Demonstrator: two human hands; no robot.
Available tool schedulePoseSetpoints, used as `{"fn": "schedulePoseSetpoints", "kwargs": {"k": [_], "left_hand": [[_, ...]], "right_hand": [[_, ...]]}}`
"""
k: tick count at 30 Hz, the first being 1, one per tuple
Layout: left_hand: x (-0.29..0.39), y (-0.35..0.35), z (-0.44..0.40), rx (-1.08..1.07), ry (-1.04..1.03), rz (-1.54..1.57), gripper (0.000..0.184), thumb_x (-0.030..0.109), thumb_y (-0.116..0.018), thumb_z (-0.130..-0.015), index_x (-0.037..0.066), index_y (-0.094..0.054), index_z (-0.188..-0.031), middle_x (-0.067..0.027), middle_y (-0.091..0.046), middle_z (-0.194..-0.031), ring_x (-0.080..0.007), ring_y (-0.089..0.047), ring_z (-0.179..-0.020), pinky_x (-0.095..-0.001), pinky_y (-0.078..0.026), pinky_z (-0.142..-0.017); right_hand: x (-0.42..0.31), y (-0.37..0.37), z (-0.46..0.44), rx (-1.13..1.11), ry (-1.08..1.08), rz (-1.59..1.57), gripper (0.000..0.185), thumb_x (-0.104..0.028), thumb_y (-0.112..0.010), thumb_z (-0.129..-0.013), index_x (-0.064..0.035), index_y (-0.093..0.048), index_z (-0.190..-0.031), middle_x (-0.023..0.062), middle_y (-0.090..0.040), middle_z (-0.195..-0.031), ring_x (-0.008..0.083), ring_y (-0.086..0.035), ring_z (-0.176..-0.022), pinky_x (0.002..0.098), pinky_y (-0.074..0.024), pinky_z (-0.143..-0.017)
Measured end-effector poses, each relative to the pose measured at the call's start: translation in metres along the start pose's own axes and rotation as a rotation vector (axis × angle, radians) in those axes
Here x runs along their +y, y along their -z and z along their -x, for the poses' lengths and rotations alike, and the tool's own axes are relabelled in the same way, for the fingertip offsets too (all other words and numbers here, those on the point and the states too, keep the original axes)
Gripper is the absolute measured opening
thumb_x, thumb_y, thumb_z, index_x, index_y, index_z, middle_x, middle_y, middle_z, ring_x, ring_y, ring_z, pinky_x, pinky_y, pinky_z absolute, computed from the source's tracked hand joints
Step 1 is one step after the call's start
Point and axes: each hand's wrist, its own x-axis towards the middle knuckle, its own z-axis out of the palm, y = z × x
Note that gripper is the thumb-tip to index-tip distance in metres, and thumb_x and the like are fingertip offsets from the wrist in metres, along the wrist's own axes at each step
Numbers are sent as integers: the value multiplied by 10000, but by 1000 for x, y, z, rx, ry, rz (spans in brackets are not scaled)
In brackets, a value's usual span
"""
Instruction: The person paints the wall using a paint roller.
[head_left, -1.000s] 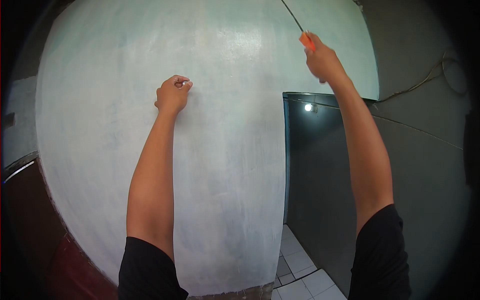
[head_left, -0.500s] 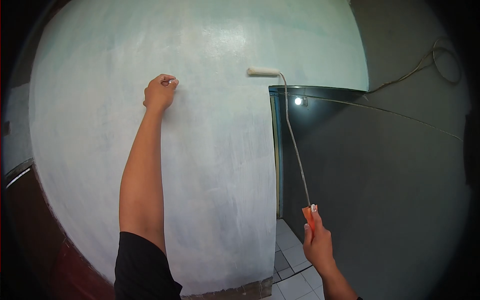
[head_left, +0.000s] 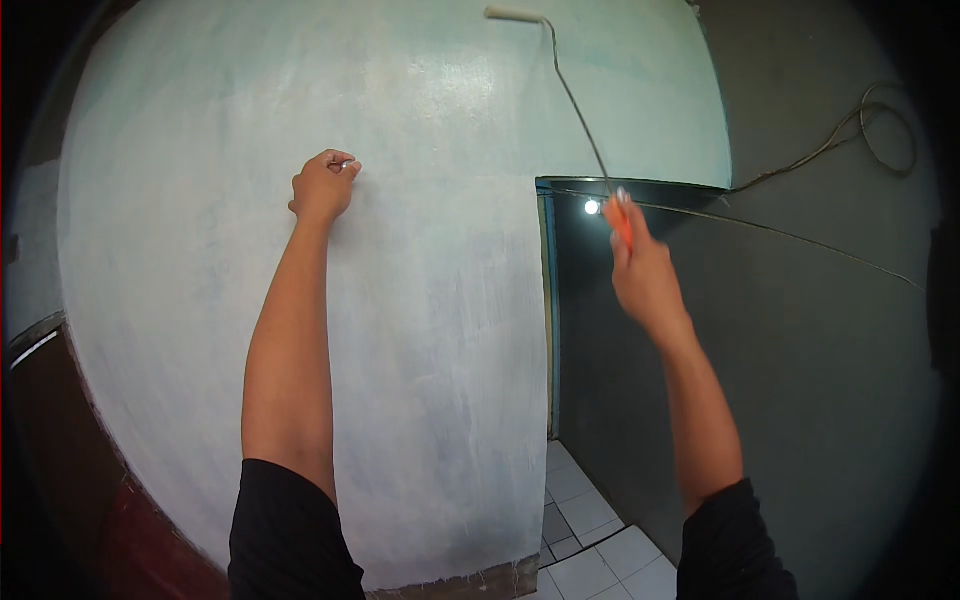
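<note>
My right hand [head_left: 645, 265] is closed around the orange handle of a paint roller [head_left: 515, 15]. Its long bent metal rod runs up and left to a pale roller head near the top of the white and light green wall [head_left: 430, 300]. My left hand [head_left: 324, 185] is raised at the wall, left of the roller, with its fingers curled together. Something small and shiny shows between thumb and fingers, too small to name.
Right of the painted wall is a doorway with a blue frame [head_left: 552, 300] and a lit bulb [head_left: 592, 207]. A cable [head_left: 800, 160] loops on the dark grey wall. White floor tiles [head_left: 590, 575] show below, and a dark red surface [head_left: 150, 545] lies lower left.
Over the last second my right hand swung down with the roller, then back up partway; the roller head now sits higher on the wall. My left hand keeps its curled pose.
</note>
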Motion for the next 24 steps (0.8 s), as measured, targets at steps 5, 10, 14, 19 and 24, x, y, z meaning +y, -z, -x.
{"fn": "schedulePoseSetpoints", "kwargs": {"k": [5, 10, 14, 19, 24], "left_hand": [[-3, -1, -4, -24, 2, 18, 190, 383, -731, -924, 276, -748, -1081, 94, -742, -1065, -133, -664, -1052, -475, -438, -980], [-11, -5, -11, -30, -10, 36, 195, 380, -735, -924, 277, -749, -1089, 95, -738, -1057, -129, -663, -1044, -469, -436, -979], [-11, -6, -11, -14, -20, 33, 201, 381, -734, -925, 278, -749, -1097, 95, -734, -1055, -127, -662, -1039, -464, -435, -978], [-13, -7, -13, -20, -30, 55, 207, 389, -732, -925, 282, -749, -1102, 93, -733, -1067, -130, -663, -1042, -466, -431, -985], [-16, -10, -19, -18, -42, 49, 214, 392, -727, -924, 286, -749, -1108, 94, -732, -1066, -134, -662, -1049, -464, -424, -997]], "right_hand": [[-14, -5, -102, 48, 110, 29, 540, -183, -493, -1040, -130, -354, -1560, 322, -678, -1132, 506, -651, -1051, 538, -525, -922], [-43, 5, -130, -37, -6, 11, 544, -187, -480, -1042, -132, -337, -1565, 330, -672, -1145, 514, -648, -1057, 546, -529, -914], [0, -17, -83, 50, 134, 51, 550, -198, -483, -1045, -129, -327, -1569, 334, -679, -1109, 530, -648, -1018, 562, -524, -902], [35, -22, 67, -112, -46, -54, 598, -129, -516, -1038, -121, -295, -1594, 307, -702, -1065, 505, -685, -932, 536, -564, -801], [53, -16, 234, -215, -153, -76, 627, -73, -549, -1010, -57, -294, -1583, 309, -695, -1114, 490, -701, -952, 506, -577, -821]]}}
